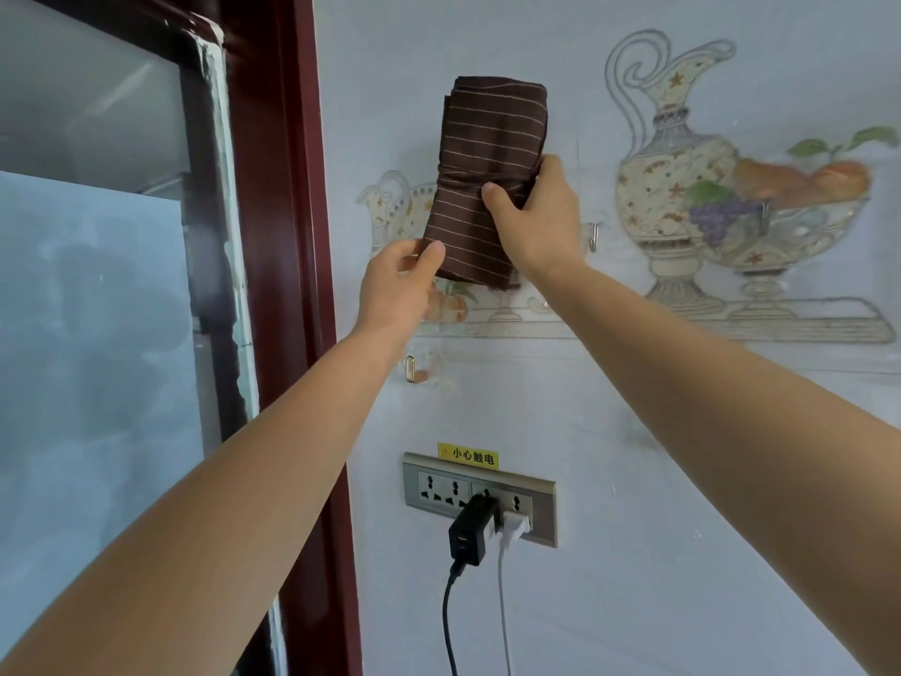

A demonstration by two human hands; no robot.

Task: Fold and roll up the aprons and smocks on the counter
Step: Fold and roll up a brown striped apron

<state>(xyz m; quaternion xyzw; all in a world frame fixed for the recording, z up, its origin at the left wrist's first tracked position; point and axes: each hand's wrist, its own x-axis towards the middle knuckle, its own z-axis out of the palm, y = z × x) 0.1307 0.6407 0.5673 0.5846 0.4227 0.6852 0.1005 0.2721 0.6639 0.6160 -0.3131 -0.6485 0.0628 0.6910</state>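
Two bare forearms reach up and away from me, and each ends in a grip on the same bundle. My left grip [395,290] pinches the lower left corner of the rolled apron [482,139], with the thumb on the front and the fingers tucked behind. My right grip [536,222] holds the roll's right side at mid-height, with the thumb pressed on the striped cloth and the fingers curled round the back.

The apron is brown with thin pale stripes. It is rolled into a tight cylinder and cinched at the waist by its own strap [468,180]. It stands nearly upright, leaning a little to the right at the top, and both grips hold it up in front of the wall [682,456]. I cannot tell whether it touches the wall.

Behind it a small metal hook [593,239] sits just right of my right grip, and another hook [411,370] sits below my left wrist. Lower on the wall is a socket panel [439,490] under a yellow warning label [468,455], with a black charger [473,534] and a white plug [514,526] in it. A painted jug [677,163] decorates the wall to the right. A maroon window frame [292,236] runs down the left.
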